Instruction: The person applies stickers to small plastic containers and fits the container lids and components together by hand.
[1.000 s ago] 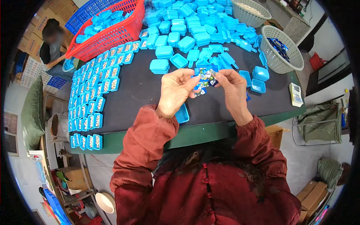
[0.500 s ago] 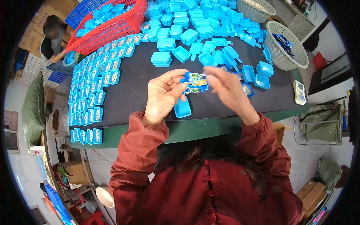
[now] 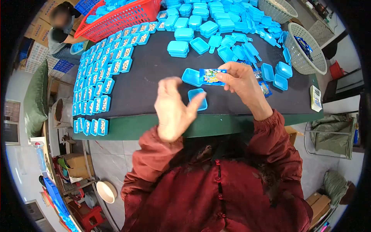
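Observation:
My right hand (image 3: 241, 79) pinches a small printed blue packet (image 3: 210, 76) by its right end, above the dark tabletop. Just left of the packet is an open blue plastic box (image 3: 191, 77), partly covered by it. My left hand (image 3: 174, 106) is open, thumb and fingers apart, holding nothing. Its thumb reaches over a second blue box (image 3: 199, 101) near the table's front edge, hiding part of that box. Behind my right hand, more printed packets (image 3: 265, 88) lie on the table, partly hidden.
Rows of filled blue boxes (image 3: 104, 69) line the left. Blue boxes and lids (image 3: 208, 29) are heaped at the back. A red basket (image 3: 119, 21) stands back left, a grey basket (image 3: 309, 58) at right. Another person (image 3: 60, 34) sits beyond the left side.
My left hand has let go of the packet and moved away, opening. The packet is now in my right hand alone. A blue box now shows beside it. The view has shifted slightly.

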`<state>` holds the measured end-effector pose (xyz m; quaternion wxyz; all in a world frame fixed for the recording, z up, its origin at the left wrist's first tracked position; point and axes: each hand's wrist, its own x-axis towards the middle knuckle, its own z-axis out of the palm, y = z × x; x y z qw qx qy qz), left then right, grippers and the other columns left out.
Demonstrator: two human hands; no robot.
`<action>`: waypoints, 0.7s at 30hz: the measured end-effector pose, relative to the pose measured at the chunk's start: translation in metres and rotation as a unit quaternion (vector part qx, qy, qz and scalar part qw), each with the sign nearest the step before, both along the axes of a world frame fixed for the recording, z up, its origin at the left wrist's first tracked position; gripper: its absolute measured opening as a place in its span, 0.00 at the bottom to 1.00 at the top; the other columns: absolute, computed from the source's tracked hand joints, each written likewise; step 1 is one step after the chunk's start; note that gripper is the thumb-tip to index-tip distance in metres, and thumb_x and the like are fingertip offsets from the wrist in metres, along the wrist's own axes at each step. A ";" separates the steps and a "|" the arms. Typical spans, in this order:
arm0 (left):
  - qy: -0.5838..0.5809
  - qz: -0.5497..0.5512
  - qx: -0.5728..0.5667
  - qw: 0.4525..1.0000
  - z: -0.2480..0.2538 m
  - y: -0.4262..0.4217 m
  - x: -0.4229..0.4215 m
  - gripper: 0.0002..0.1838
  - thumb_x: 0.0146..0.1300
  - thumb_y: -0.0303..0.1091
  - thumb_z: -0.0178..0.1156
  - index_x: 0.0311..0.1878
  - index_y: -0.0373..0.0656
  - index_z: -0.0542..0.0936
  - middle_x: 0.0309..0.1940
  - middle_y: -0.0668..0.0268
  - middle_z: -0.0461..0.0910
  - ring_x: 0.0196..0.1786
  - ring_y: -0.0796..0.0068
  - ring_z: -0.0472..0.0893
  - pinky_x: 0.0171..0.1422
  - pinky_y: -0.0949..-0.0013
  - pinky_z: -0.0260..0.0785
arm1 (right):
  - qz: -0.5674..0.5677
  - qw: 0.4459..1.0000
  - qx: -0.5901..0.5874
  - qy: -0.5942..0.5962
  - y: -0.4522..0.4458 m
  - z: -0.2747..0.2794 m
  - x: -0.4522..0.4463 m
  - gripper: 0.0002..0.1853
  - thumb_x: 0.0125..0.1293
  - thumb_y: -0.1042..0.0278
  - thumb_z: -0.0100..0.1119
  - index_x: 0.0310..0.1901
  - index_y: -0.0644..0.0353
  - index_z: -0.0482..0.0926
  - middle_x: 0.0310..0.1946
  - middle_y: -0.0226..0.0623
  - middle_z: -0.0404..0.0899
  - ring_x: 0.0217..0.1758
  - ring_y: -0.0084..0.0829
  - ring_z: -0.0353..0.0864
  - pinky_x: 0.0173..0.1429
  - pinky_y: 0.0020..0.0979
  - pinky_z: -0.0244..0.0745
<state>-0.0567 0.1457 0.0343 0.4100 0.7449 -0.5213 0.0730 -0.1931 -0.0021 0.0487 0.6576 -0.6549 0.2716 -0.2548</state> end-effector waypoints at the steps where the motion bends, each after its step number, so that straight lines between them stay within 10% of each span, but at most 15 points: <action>1: 0.001 0.003 0.001 1.000 -0.007 0.000 -0.002 0.29 0.49 0.22 0.66 0.56 0.35 0.69 0.43 0.57 0.76 0.35 0.65 0.76 0.36 0.67 0.70 | 0.003 1.000 0.001 0.001 -0.001 -0.002 0.001 0.06 0.62 0.73 0.58 0.38 0.64 0.80 0.22 0.29 0.76 0.20 0.15 0.68 0.23 0.14 0.62; 21: 0.196 -0.217 0.015 0.956 -0.032 0.009 0.018 0.34 0.42 0.19 0.67 0.58 0.38 0.70 0.46 0.60 0.77 0.42 0.67 0.76 0.50 0.68 0.69 | 0.019 0.970 -0.240 0.025 0.032 -0.041 0.024 0.06 0.54 0.82 0.58 0.34 0.64 0.80 0.20 0.25 0.71 0.18 0.15 0.60 0.22 0.18 0.55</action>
